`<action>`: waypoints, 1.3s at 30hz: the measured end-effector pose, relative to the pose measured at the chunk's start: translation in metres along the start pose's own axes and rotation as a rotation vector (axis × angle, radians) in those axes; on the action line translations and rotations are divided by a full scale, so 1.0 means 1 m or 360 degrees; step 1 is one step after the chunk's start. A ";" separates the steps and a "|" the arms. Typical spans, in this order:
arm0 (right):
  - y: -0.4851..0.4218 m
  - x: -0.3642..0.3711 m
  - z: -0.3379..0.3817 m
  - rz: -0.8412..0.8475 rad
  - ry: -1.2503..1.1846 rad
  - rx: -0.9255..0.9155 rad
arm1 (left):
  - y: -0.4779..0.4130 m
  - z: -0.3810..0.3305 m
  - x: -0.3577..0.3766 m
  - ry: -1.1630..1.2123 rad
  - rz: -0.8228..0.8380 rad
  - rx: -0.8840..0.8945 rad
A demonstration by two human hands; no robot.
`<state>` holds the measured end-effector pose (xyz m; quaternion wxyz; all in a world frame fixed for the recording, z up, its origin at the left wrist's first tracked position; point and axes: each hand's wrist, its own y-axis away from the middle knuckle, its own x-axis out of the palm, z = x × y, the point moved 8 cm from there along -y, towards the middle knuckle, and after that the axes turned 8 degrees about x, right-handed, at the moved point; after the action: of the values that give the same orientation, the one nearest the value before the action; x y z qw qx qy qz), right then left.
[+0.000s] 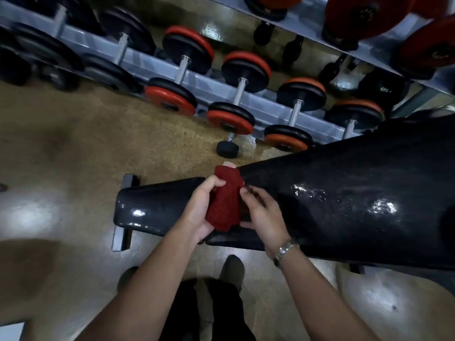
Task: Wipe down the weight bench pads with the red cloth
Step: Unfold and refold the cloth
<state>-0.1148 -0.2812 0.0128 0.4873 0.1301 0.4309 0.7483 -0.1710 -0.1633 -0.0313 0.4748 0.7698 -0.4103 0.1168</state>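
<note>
Both hands bunching up the rag right over the bench, not wiping yet by the look of it

Going left to right: the small black vinyl seat pad [157, 207] sits at about 9 o'clock from the hands, then the left hand [200, 207] curled around the crumpled dark red knit cloth [227, 200], gripping it from the side with a fingertip poking out on top. The right hand [261, 215], steel watch [285, 249] on the wrist, pinches the cloth's edge from 3 o'clock, fingers half closed. Cloth looks soft, light and floppy, so I'd wad it into the palm. The long glossy black back pad [357, 200] runs off toward 2 o'clock and looks slick, maybe wet. Its far end is cut off, the bench frame is mostly hidden underneath, and the dumbbell rack [221, 94] behind is blurry.
</note>
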 end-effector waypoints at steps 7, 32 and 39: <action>0.019 0.040 0.009 0.0111 -0.0433 -0.0067 | 0.017 -0.018 -0.037 -0.0151 -0.0311 0.0141; 0.053 0.036 0.049 -0.0103 0.0740 -0.1248 | 0.020 0.004 -0.047 -0.0241 -0.0118 -0.0153; 0.098 0.077 0.008 -0.0089 0.1788 -0.1975 | 0.018 0.003 -0.035 0.0110 0.0109 -0.0322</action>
<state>-0.2078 -0.2270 0.0759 0.2016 -0.5646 0.1227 0.7909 -0.2070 -0.1518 -0.0412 0.5597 0.6989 -0.4294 0.1175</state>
